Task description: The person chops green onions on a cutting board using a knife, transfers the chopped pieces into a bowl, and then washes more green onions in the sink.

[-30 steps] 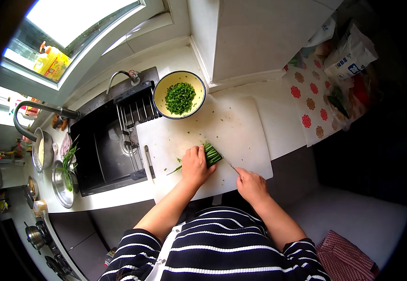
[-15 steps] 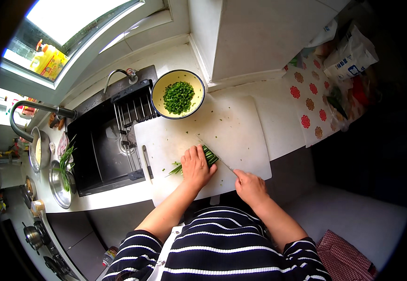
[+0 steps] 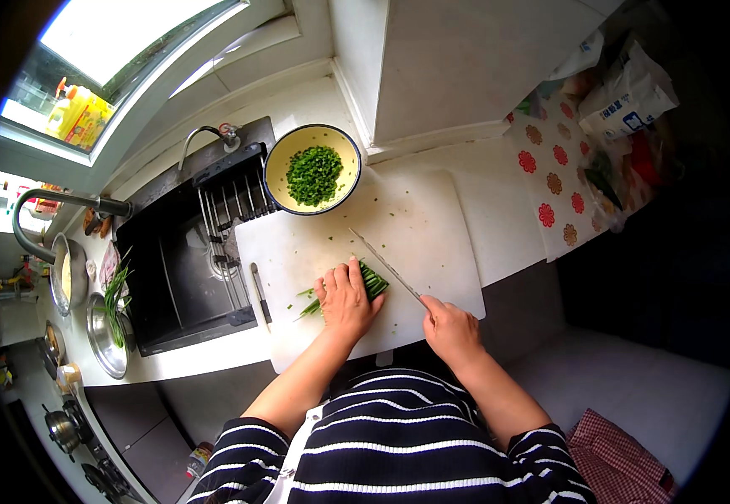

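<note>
My left hand presses down on a bundle of green chives on the white cutting board. Its fingers curl over the stalks, and the cut ends show to the right of them. In my right hand is the handle of a knife, mostly hidden by the fingers. The narrow-looking blade slants up and left, a little apart from the cut ends. Beyond the board's far left part, a yellow bowl with a dark rim contains finely chopped chives.
A black sink with a rack lies left of the board. Further left, a metal bowl holds long green stalks. The counter's right end has a flowered cloth and a white plastic bag.
The knife has shifted away from the cut ends of the chives, and more of its blade shows. My left hand stays on the bundle. The whole view has moved slightly.
</note>
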Tool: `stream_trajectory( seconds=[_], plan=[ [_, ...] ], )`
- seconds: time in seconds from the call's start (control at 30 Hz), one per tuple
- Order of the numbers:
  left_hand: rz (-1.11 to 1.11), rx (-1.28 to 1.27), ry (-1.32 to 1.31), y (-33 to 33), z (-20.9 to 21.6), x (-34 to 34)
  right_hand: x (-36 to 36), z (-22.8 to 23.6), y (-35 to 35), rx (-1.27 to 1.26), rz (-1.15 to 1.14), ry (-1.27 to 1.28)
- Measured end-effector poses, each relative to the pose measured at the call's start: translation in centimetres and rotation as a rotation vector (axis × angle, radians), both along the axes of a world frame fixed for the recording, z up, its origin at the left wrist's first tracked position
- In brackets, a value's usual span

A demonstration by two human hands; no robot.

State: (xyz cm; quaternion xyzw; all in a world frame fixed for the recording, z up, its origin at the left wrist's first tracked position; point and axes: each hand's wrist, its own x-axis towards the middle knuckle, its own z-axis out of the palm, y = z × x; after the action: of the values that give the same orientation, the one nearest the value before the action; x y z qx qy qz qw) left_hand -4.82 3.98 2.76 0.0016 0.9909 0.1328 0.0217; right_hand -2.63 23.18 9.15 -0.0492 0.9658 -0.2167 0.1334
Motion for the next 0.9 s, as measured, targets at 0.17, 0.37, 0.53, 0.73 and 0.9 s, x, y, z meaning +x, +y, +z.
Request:
stream_trajectory(
  seconds=[0.17,0.37,0.53,0.73,0.9],
  plan=[
    [-0.004,-0.007,0.025,-0.2,0.1,0.0,0.1,-0.4,0.4,-0.034,0.082,-0.015],
    [-0.008,0.023,0.046,-0.5,0.0,-0.1,-0.2,0.1,-0.1,-0.026,0.044,-0.026],
    [-0.006,0.014,0.077,-0.5,0.0,-0.2,-0.4,-0.4,0.0,-0.073,0.071,-0.011],
    [-0.036,0.015,0.080,-0.6,0.3,-0.4,-0.7,-0.2,0.0,-0.051,0.075,-0.025],
    [-0.037,-0.017,0.050,-0.5,-0.9,-0.4,-0.3,0.6,0.0,-0.083,0.064,0.045]
  ],
)
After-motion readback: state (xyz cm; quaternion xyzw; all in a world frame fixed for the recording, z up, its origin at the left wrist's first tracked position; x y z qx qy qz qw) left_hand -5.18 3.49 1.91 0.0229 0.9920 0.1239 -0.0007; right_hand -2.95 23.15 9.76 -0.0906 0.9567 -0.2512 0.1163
